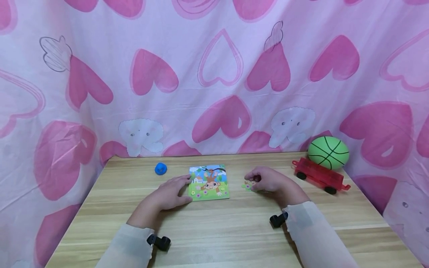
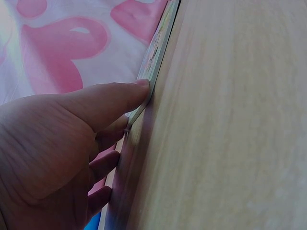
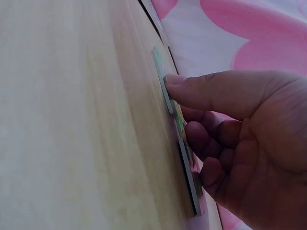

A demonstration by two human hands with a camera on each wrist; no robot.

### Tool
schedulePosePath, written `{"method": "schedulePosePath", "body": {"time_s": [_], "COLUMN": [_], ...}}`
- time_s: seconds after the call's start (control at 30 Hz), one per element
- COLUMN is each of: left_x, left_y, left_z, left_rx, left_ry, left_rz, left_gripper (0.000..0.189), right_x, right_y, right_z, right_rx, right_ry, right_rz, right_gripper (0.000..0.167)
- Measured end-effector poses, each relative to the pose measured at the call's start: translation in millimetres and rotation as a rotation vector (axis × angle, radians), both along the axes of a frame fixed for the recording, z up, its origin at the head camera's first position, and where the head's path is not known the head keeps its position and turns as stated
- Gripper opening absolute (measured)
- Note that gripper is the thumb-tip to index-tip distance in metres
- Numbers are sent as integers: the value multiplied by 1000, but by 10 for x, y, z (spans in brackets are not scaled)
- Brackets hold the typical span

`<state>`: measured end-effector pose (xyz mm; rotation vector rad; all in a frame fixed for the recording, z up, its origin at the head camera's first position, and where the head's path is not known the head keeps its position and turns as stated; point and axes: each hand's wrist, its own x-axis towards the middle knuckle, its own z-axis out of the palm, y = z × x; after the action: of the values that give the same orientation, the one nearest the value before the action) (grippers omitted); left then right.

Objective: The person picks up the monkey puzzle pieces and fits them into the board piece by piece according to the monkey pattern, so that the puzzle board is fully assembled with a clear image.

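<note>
A square picture puzzle (image 1: 208, 186) with a monkey in a garden lies flat on the wooden table, in the middle of the head view. My left hand (image 1: 170, 192) rests at its left side, thumb and forefinger spread apart and touching the edge. To the right of the puzzle, my right hand (image 1: 269, 179) pinches a small flat puzzle piece (image 1: 248, 184) low at the tabletop. From the right wrist, the thumb presses a thin piece (image 3: 160, 72) and the other fingers curl over a second piece (image 3: 189, 177) beside it. Part of these pieces is hidden by the fingers.
A small blue object (image 1: 161, 168) sits behind the left hand. On the right, a red toy wagon (image 1: 320, 175) stands in front of a green ball (image 1: 328, 152) with black lines. Along the table's back edge hangs a pink heart-print curtain (image 1: 181, 111).
</note>
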<state>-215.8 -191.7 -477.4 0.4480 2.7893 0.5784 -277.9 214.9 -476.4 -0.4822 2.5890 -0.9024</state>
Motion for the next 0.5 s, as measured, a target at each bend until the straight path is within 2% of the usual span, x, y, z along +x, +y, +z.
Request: {"method": "schedulePosePath", "body": {"time_s": [0.5], "left_x": [3], "left_y": [1], "left_z": [-19], "left_rx": [-4], "left_ry": [9], "left_rz": [0], "left_gripper": [77], "right_x": [54], "right_y": [-82], "right_z": [92], "right_rx": [88], "right_ry": [14], "right_rz": [-20], "right_gripper": [32]}}
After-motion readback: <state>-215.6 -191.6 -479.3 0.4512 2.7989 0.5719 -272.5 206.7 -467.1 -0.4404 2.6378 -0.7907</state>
